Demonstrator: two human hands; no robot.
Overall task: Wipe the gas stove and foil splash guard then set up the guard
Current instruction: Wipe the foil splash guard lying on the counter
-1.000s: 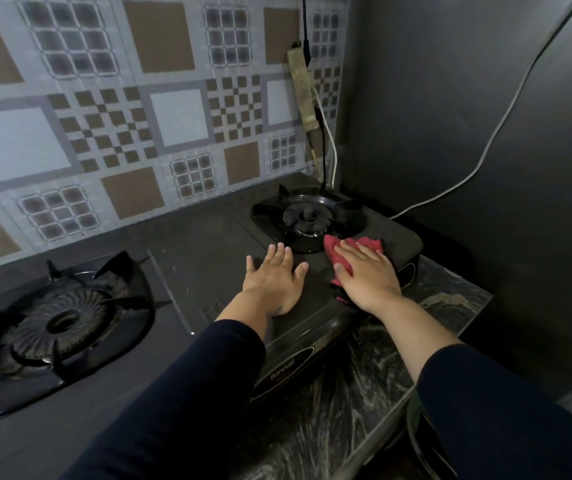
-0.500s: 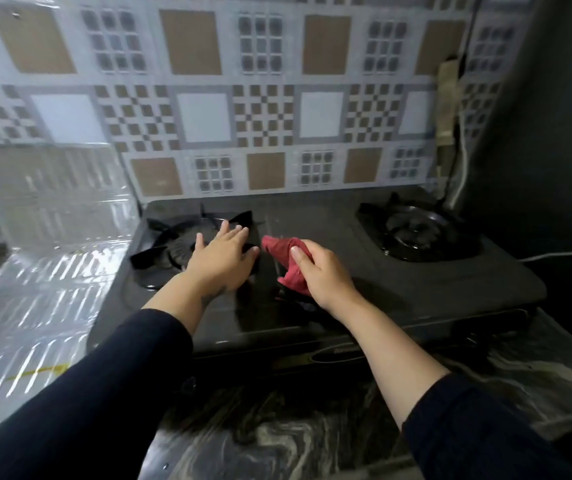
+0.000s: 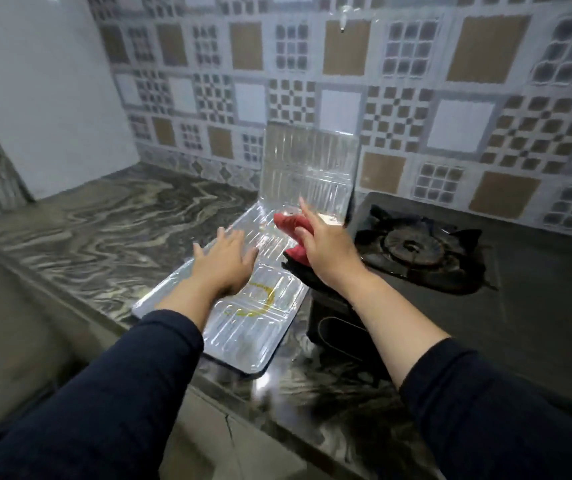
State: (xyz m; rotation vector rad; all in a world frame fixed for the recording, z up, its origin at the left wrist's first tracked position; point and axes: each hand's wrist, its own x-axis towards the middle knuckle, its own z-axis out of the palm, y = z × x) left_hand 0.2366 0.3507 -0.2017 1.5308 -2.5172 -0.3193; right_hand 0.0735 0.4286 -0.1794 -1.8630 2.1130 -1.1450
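The shiny foil splash guard [image 3: 243, 327] lies flat on the counter left of the black gas stove [image 3: 537, 306], with its far panel [image 3: 309, 168] bent up against the tiled wall. A yellowish greasy smear marks the flat panel. My left hand [image 3: 224, 265] is spread flat over the guard's middle, fingers straight. My right hand [image 3: 326, 247] holds a red cloth [image 3: 289, 225] at the stove's left edge, beside the guard's fold. The stove's left burner [image 3: 412, 245] sits just right of that hand.
Dark marbled counter [image 3: 122, 230] stretches left of the guard to a white side wall [image 3: 35, 91]. The patterned tile wall [image 3: 416, 81] runs behind everything. The counter's front edge [image 3: 277, 420] is near my sleeves.
My view and both hands have swung left from the stove's right burner, across its top, to the foil guard. The red cloth stays in my right hand; my left hand now lies over the guard.
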